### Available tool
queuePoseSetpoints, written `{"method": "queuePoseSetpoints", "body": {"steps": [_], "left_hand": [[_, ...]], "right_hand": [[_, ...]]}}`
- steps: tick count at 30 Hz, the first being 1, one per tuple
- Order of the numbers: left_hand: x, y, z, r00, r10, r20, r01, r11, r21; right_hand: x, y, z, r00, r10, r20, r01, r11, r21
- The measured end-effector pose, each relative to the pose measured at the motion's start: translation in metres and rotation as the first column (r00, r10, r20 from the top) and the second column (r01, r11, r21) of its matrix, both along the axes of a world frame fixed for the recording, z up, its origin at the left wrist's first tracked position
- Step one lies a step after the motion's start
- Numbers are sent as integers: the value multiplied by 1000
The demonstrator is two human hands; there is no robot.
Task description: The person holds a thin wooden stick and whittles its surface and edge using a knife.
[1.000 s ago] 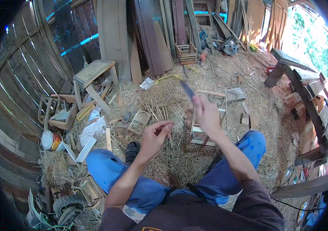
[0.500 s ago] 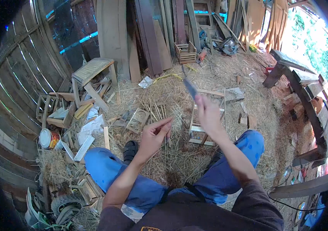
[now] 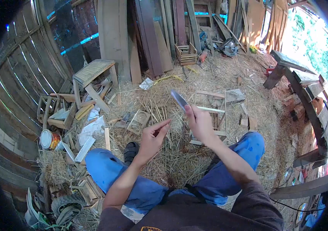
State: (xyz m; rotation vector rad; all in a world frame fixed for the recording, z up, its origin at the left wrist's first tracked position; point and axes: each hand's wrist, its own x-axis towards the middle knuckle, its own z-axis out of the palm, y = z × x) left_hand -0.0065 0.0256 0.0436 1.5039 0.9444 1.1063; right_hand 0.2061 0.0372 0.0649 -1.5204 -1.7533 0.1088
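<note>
My right hand (image 3: 201,122) is closed around the handle of a knife (image 3: 179,101), whose broad blade points up and left. Across from it, my left hand (image 3: 152,140) has thumb and fingertips pinched together; what lies between them is too small to make out. The hands are apart, held above the straw-covered ground between my knees. Below and beyond my right hand stands a small wooden frame (image 3: 219,133) with slats. A flat wooden piece with a round shape (image 3: 138,121) lies beyond my left hand, near a pile of thin sticks (image 3: 157,111).
To the left are a small wooden table (image 3: 94,71), a paint can (image 3: 48,139) and wood scraps. Boards (image 3: 148,38) lean at the back, near a slatted crate (image 3: 186,54) and a circular saw (image 3: 230,48). A heavy wooden bench (image 3: 306,92) stands at the right.
My right hand has moved a little left and down, bringing the knife closer to my left hand. My left hand has barely moved and remains pinched.
</note>
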Motion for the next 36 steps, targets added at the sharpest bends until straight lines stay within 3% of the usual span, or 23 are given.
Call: {"method": "queuePoseSetpoints", "body": {"steps": [2,5,9,10,13,14,17,21,22,25,29,35,36], "left_hand": [[-4,-1,4,998,3,-56,-5,999,-38],[2,-3,2,1000,-25,-19,26,998,57],[4,-2,1,1000,-14,-21,14,1000,10],[5,0,-1,1000,-11,16,10,1000,11],[3,2,1,999,-7,36,6,1000,11],[3,1,2,999,-10,33,9,1000,10],[1,-3,6,1000,-22,-17,22,1000,2],[5,-1,3,999,47,13,-47,998,40],[4,0,3,997,66,26,-67,996,60],[-1,-5,10,998,66,-7,-66,997,52],[1,-7,7,999,44,-2,-43,996,73],[-8,-6,12,997,64,-38,-64,998,3],[-8,-7,11,997,61,-45,-60,998,22]], "right_hand": [[6,3,7,999,-37,-15,38,998,52],[26,16,15,967,-128,-223,136,990,23],[-3,0,-15,999,45,-22,-41,990,138],[-9,-6,-11,998,64,19,-65,997,38],[-3,6,-2,991,40,-125,-26,994,110],[6,9,6,987,-87,-135,87,996,-3],[19,10,16,973,-141,-182,144,990,4],[-11,-1,-12,994,31,-102,-28,999,29],[-12,-2,-7,999,48,14,-48,999,-10],[0,5,16,985,-20,-173,15,999,-31],[16,14,7,982,-119,-147,121,993,9],[-1,7,7,994,18,-104,-22,999,-31],[4,10,11,995,-22,-98,22,1000,-2]]}}
